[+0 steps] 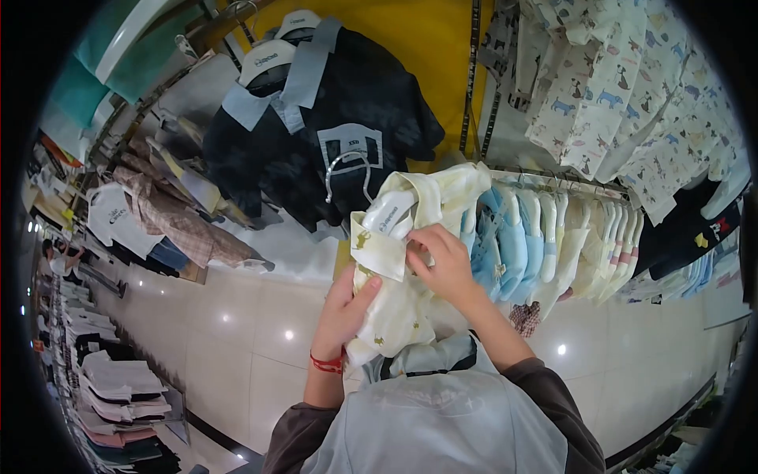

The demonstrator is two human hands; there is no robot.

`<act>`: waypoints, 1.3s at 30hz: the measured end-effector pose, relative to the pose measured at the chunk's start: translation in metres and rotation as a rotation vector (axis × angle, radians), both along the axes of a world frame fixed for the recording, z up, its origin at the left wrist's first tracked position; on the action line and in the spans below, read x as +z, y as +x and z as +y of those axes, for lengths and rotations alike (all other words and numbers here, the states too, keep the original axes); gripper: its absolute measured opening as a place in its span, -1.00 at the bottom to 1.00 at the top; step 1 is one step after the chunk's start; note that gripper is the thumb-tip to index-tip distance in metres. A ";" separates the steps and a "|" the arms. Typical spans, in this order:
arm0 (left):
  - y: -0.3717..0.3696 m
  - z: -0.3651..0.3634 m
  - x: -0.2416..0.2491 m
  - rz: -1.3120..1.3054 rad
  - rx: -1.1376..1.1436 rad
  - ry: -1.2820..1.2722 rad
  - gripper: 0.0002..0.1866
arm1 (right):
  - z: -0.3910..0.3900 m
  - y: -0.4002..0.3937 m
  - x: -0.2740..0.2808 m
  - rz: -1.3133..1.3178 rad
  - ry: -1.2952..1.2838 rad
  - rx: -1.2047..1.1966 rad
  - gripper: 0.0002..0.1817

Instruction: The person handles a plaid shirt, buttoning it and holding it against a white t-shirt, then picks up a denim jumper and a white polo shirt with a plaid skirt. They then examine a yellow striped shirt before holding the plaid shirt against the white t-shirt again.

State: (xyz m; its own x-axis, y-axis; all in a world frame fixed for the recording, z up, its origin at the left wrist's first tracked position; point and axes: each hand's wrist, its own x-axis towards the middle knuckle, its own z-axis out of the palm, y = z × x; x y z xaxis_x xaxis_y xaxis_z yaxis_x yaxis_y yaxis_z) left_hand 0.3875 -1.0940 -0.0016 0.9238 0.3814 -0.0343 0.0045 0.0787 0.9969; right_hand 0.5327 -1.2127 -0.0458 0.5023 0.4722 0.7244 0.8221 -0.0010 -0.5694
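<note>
A pale yellow patterned shirt [395, 304] hangs on a white hanger [388, 215] in front of me, its metal hook pointing up. My left hand [349, 306], with a red band at the wrist, grips the shirt's left edge below the collar, thumb on the front. At the collar's right side, my right hand [442, 261] has its fingers bent and pressed together on the fabric near the neck opening. The shirt's lower part bunches against my grey top.
Dark shirts with light collars [316, 134] hang behind. A rail of blue and cream clothes [545, 237] is at the right, printed white shirts [616, 95] above it. Folded clothes [122, 387] stack at lower left. A person [63, 261] stands far left.
</note>
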 end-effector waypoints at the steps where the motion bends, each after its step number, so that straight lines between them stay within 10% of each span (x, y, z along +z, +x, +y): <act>1: -0.001 -0.004 -0.001 -0.013 -0.005 0.003 -0.61 | 0.000 0.000 -0.002 -0.023 0.002 -0.034 -0.70; 12: -0.013 0.030 0.014 0.029 -0.016 0.184 -0.67 | -0.029 0.019 0.036 -0.101 -0.057 -0.008 -0.86; 21: -0.009 0.067 0.051 -0.063 -0.182 0.562 -0.67 | -0.016 0.040 0.082 -0.275 -0.014 -0.106 -0.50; 29: 0.006 0.095 0.058 -0.051 -0.290 0.881 -0.77 | -0.011 0.045 0.098 -0.037 -0.497 0.136 -0.50; 39: 0.023 0.125 0.061 -0.134 0.457 1.480 -0.76 | 0.047 0.045 0.123 -0.241 -0.389 -0.046 -0.54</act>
State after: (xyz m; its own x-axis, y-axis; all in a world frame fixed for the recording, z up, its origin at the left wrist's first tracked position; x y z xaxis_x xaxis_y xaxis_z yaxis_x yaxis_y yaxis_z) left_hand 0.4110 -0.9688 0.0589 0.6890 0.2394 0.6841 0.1631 -0.9709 0.1755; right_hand 0.5780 -1.1654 0.0771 0.3681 0.7137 0.5959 0.9250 -0.2163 -0.3124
